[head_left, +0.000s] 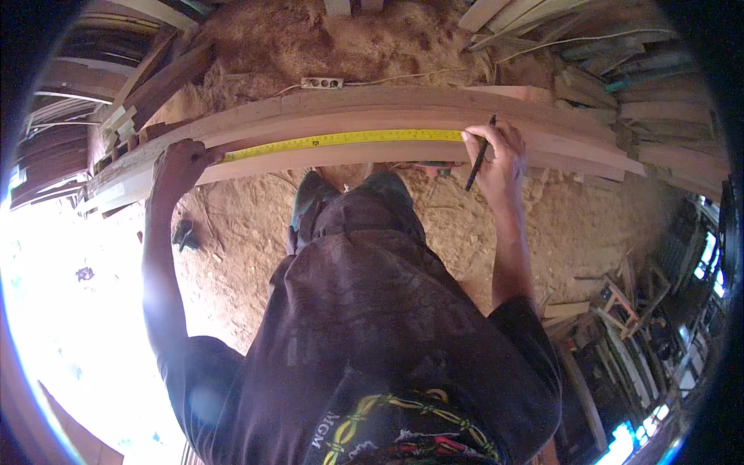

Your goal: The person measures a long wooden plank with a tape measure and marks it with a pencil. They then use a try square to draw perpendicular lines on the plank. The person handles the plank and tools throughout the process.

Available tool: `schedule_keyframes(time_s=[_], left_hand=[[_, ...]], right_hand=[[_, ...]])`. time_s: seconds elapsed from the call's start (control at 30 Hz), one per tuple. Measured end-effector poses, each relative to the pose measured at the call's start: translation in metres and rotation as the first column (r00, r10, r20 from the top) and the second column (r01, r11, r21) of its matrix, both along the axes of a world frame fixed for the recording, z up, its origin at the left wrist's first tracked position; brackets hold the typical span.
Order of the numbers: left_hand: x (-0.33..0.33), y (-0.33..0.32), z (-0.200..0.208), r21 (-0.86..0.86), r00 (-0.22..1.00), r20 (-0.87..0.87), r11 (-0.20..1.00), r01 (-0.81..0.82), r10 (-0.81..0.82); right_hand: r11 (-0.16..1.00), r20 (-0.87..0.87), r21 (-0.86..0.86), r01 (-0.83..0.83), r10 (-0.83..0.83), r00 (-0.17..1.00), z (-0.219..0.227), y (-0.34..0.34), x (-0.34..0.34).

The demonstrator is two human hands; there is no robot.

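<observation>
A yellow tape measure (341, 140) is stretched lengthwise along a long, pale reddish wooden board (349, 155). At its left end, my left hand (183, 164) is closed on the tape against the wood; what lies under the fingers is hidden. My right hand (500, 151) is at the tape's other end, its fingertips by the blade. Between those fingers slants a thin black pen (481, 155), its lower tip hanging past the board's near edge. Whether the tape's case sits in either hand does not show.
More long planks (356, 99) lie just beyond the board. A white power strip (322, 83) with a cable rests on the sawdust-covered ground (387, 43). Stacked timber (70, 116) stands left, with more timber (651, 108) right. A red object (435, 168) shows partly under the board.
</observation>
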State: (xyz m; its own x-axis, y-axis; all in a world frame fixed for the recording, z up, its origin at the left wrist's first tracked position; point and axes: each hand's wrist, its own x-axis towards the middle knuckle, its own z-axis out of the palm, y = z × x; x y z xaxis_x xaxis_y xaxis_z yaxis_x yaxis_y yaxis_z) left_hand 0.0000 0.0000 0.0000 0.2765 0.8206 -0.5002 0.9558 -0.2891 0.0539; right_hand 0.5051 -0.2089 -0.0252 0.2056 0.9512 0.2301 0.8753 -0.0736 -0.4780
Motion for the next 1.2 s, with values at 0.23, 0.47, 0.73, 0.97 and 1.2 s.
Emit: schedule_keyframes(time_s=[0.23,0.47,0.73,0.97,1.2], left_hand=[[-0.007,0.004,0.003,-0.026,0.999,-0.032,1.000,0.010,-0.010],[0.000,0.000,0.009,-0.010,1.000,0.014,1.000,-0.015,0.016],[0.001,0.001,0.010,-0.025,0.999,0.007,0.999,-0.039,0.040],[-0.004,0.003,0.003,-0.044,0.998,0.026,0.998,-0.055,0.056],[-0.003,0.004,0.001,-0.022,1.000,0.031,1.000,0.006,-0.005]], right_hand=[[1.000,-0.017,-0.017,-0.011,0.011,1.000,-0.004,0.001,-0.002],[1.000,-0.003,-0.007,0.007,-0.007,1.000,-0.002,0.000,-0.003],[1.000,-0.001,-0.011,0.012,-0.012,1.000,-0.004,0.001,-0.004],[1.000,0.007,0.008,0.017,-0.017,1.000,-0.003,0.001,-0.004],[0.999,0.012,0.032,0.009,-0.009,1.000,-0.004,0.001,-0.004]])
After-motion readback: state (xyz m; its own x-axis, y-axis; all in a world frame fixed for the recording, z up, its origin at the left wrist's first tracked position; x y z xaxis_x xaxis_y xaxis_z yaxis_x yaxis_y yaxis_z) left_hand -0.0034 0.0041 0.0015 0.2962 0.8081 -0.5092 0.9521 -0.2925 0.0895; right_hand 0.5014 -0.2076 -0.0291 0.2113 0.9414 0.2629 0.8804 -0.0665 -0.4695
